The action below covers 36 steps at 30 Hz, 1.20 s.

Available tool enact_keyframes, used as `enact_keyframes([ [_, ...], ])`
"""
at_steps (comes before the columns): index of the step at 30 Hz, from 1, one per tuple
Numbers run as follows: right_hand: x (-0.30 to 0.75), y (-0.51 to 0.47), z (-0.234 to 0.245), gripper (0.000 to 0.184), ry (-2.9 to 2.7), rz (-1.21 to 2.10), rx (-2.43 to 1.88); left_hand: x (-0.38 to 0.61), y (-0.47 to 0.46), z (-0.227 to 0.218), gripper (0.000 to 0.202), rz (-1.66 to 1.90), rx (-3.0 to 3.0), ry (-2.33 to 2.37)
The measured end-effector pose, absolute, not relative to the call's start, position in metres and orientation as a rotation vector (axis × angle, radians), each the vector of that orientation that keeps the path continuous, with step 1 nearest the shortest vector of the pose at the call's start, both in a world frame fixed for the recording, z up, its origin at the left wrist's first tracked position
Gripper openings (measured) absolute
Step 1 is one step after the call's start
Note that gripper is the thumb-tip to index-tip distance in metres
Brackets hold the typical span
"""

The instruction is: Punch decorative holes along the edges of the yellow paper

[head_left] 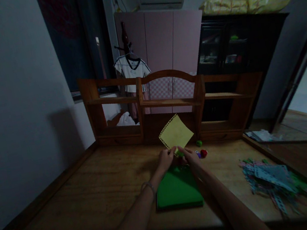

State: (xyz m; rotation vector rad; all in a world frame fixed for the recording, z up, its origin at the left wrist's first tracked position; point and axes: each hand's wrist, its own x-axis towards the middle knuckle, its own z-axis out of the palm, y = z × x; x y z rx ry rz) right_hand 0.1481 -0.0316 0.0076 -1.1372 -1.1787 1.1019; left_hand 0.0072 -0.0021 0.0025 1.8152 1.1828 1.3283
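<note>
A yellow paper sheet (175, 133) with a perforated edge stands tilted upright above the wooden desk (96, 196). My left hand (165, 159) pinches its lower corner, fingers closed. Close beside it, my right hand (190, 157) is closed too and touches the same lower edge; a small green piece shows between the two hands. Under both hands a green pad (178, 190) lies flat on the desk.
Small green (199, 143) and red (204, 153) pieces lie just right of my hands. A heap of colourful paper sheets (275, 180) covers the desk's right side. A wooden shelf unit (169, 104) stands along the back edge. The room is dim.
</note>
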Motion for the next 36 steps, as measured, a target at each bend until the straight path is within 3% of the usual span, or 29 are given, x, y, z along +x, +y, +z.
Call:
enact_keyframes([
  [36,0.146,-0.036,0.012,0.042,-1.101,1.168,-1.094,0.006,-0.023,0.028,0.042,1.287,1.739,1.26],
])
